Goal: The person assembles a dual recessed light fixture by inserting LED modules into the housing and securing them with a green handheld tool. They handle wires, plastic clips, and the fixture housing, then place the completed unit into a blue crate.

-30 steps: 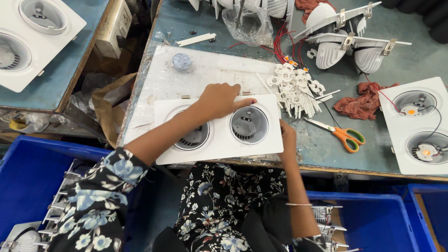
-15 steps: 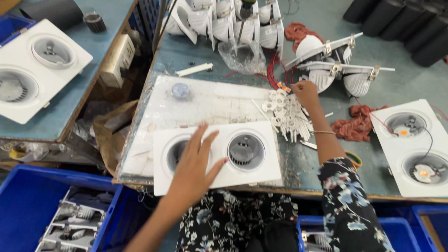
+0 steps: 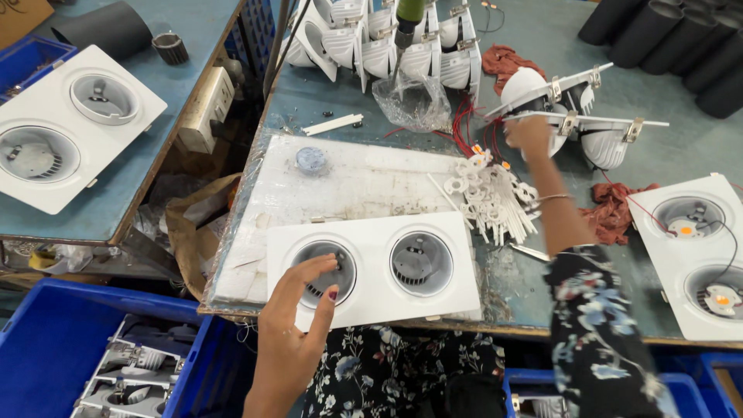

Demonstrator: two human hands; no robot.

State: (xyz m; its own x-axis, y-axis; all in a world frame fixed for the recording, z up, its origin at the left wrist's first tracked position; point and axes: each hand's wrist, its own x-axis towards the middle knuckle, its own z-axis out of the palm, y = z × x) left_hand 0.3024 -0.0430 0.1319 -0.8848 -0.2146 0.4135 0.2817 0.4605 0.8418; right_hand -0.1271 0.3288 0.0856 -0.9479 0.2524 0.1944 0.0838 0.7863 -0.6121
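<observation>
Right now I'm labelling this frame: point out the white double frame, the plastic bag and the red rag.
White double frame (image 3: 371, 232), head view, top edge.
Plastic bag (image 3: 414, 104), head view, middle.
Red rag (image 3: 619, 209), head view, middle.

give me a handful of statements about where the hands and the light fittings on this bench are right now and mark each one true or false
1. The left hand rests on the white twin downlight frame at the near edge of the bench. True.
2. The right hand lies flat on that same frame. False: it is stretched out to the white lamp housings at the far side.
3. The pile of white plastic clips lies beyond the frame's right end. True.
4. The red rag lies inside the blue crate. False: it lies on the bench, beside another twin frame with wired lamps.
5. Both round openings of the near frame are covered. False: both are open.
</observation>
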